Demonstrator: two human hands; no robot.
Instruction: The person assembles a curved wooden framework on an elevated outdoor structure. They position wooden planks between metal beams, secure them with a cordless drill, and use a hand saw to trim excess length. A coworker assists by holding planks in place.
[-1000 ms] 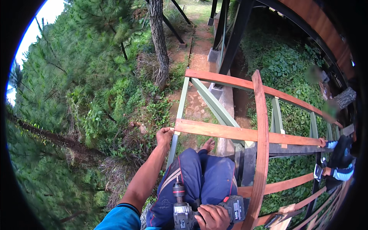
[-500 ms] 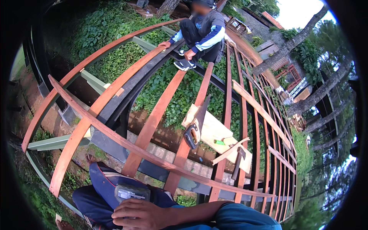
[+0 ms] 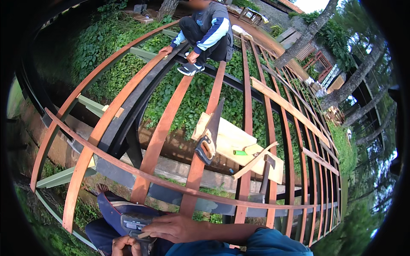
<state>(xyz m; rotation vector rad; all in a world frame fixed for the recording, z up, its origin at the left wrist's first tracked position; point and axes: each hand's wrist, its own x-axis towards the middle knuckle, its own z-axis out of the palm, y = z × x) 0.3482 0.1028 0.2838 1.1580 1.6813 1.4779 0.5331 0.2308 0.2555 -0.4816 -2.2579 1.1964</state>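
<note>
Head view, looking down over a lattice of curved reddish-brown wooden slats point(image 3: 164, 128) fixed across dark beams point(image 3: 128, 119), green ground cover below. The cordless drill point(image 3: 133, 222) sits at the bottom edge, resting on the person's lap above the dark blue trousers point(image 3: 106, 209). The right hand point(image 3: 171, 227) lies across the top of the drill, fingers extended and touching its grey body; not a closed grip. The left hand point(image 3: 124, 245) is curled under the drill near its handle, fingers closed; what exactly it grips is partly cut off by the frame edge. A bare foot point(image 3: 101, 188) rests on a grey beam just beyond the knee. Ahead, a handsaw point(image 3: 209, 138) lies along one slat, handle toward the person. To its right a pale board point(image 3: 239, 147) carries a small green object point(image 3: 239, 152); a hammer point(image 3: 266, 170) hangs between slats beside it. At the far end of the lattice another person point(image 3: 205, 30) crouches in a dark jacket with blue-and-white sleeves, hands down on the slats. Tree trunks point(image 3: 307, 36) and stacked timber stand beyond on the right.
</note>
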